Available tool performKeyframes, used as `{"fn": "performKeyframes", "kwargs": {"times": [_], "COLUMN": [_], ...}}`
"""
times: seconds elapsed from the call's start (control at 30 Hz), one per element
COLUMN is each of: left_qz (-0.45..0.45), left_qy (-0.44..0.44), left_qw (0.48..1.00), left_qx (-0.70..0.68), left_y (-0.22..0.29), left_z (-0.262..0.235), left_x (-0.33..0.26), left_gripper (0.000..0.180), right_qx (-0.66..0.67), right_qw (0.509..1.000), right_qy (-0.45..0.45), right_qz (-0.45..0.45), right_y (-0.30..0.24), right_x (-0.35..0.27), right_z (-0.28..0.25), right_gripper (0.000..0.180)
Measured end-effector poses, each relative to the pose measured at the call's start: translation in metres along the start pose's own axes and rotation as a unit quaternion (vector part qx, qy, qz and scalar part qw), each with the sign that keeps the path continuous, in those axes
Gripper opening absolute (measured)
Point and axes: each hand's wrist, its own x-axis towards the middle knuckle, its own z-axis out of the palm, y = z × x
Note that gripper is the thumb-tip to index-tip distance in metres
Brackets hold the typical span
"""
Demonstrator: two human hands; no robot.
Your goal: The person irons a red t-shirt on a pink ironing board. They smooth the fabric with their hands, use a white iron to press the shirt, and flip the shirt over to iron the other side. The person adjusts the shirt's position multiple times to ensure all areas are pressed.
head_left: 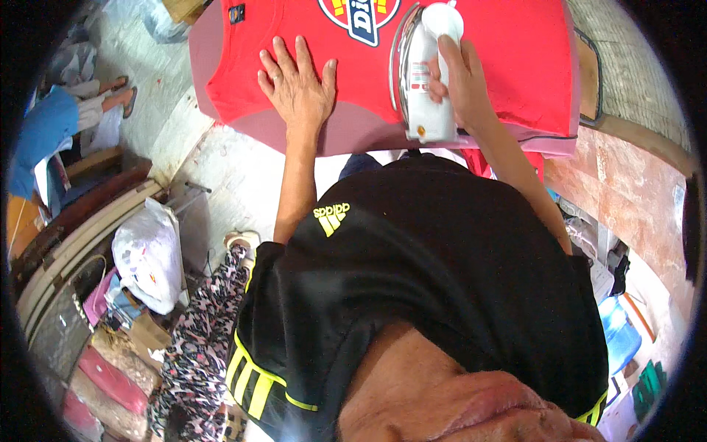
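A red T-shirt (pixel 508 66) with a printed emblem lies spread over an ironing board (pixel 258 136) with a dull pink cover. My left hand (pixel 300 88) rests flat on the shirt near its neckline, fingers spread. A white clothes iron (pixel 431 110) with a silver soleplate edge sits on the shirt, right of the emblem. My right hand (pixel 460 81) is wrapped round the iron's handle. The iron's underside is hidden from this view.
At the left a person in blue (pixel 55 118) is partly visible. Lower left are a stuffed white plastic bag (pixel 151 254) and patterned dark fabric (pixel 199 331). A ribbed tan surface (pixel 626 66) adjoins the board on the right. A blue container (pixel 618 331) stands lower right.
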Motion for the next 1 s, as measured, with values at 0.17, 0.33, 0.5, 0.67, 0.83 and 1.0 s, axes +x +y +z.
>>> {"fn": "performKeyframes", "kwargs": {"times": [0.17, 0.33, 0.5, 0.67, 0.83, 1.0], "left_qz": [-0.012, -0.01, 0.019, 0.142, 0.121, 0.122], "left_qy": [-0.009, -0.013, -0.032, -0.019, 0.02, 0.012], "left_qw": [1.0, 0.999, 0.999, 0.984, 0.992, 0.992], "left_qx": [0.011, 0.029, -0.028, -0.105, -0.041, -0.003], "left_y": [0.01, 0.015, 0.058, 0.139, 0.159, 0.164], "left_z": [-0.004, -0.013, -0.016, 0.021, 0.068, 0.065], "left_x": [0.001, -0.001, 0.026, 0.067, 0.1, 0.101], "left_gripper": [0.074, 0.074, 0.075, 0.072, 0.072, 0.078], "right_qx": [-0.133, -0.271, -0.483, -0.572, -0.517, -0.592], "right_qw": [0.988, 0.955, 0.821, 0.764, 0.822, 0.746], "right_qy": [0.068, 0.081, 0.097, 0.064, -0.035, 0.049], "right_qz": [-0.027, -0.084, -0.288, -0.293, -0.235, -0.3], "right_y": [-0.018, -0.048, -0.089, -0.114, -0.12, -0.088], "right_x": [0.002, 0.061, 0.16, 0.227, 0.186, 0.155], "right_z": [-0.036, -0.072, -0.089, -0.071, -0.093, -0.184], "right_gripper": [0.032, 0.032, 0.037, 0.039, 0.037, 0.042]}}
